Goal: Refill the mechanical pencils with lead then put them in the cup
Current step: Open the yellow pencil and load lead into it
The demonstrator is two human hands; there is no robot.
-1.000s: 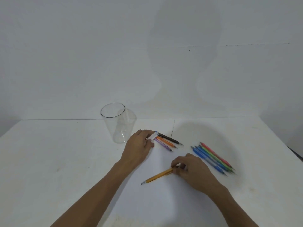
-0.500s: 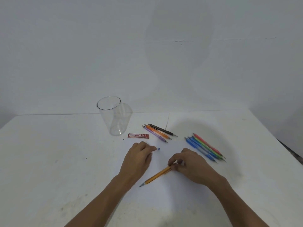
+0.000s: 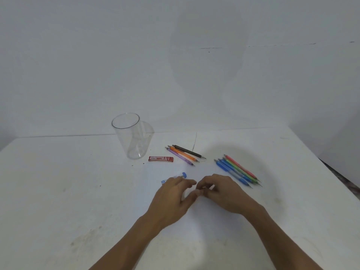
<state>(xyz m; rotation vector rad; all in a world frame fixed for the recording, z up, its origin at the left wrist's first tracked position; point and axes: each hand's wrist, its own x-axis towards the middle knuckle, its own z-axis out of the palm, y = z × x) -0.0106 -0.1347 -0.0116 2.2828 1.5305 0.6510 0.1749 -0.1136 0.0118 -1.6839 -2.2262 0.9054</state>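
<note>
nearer than the cup (image 3: 129,136), the left hand (image 3: 173,193) is hovering loosely spread by the tube (image 3: 183,174); the right hand (image 3: 221,191) is sitting curled, grip unclear.

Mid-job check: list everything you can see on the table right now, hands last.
cup: one, clear, upright, back left.
lead case: one, red, flat, right of the cup.
pencil trio: three, purple, orange, black, right of the case.
pencil bundle: about five, blue, green, red, further right.
lead tube: one, clear, blue cap, partly behind the left hand.
table: one, white.
left hand: centre, fingers loosely bent.
right hand: fingertips curled together beside it; contents hidden.
</note>
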